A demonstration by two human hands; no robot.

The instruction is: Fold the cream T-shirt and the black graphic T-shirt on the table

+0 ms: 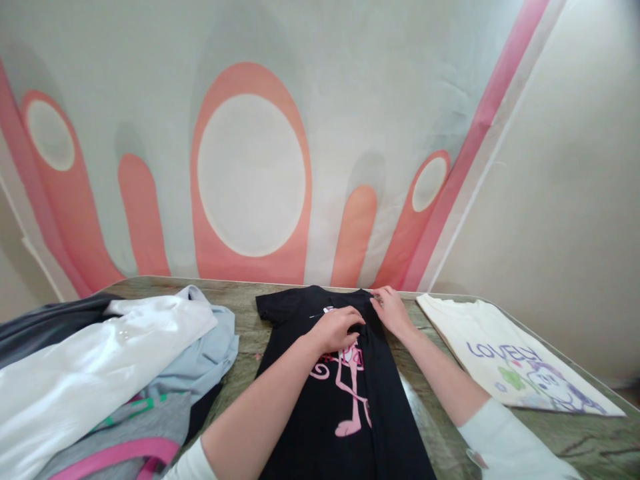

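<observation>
A black T-shirt (310,413) lies front up on the table, printed with a pink cartoon figure and lettering. Its left sleeve is spread out, while the right side is folded inward in a long strip down the front. My left hand (337,330) is on the chest, fingers bent and closed on the cloth by the strip's inner edge; its fingertips are partly hidden. At the right shoulder near the collar, my right hand (393,312) has its thumb and fingers at the folded edge, gripping the cloth there.
To the left is a loose heap of clothes: a white satiny garment (105,360), a light blue one (205,353), a grey one with pink trim (165,417) and a dark one (55,320). A folded cream "LOVELY" shirt (465,327) lies right on the wooden table (245,327), against a painted wall (340,100).
</observation>
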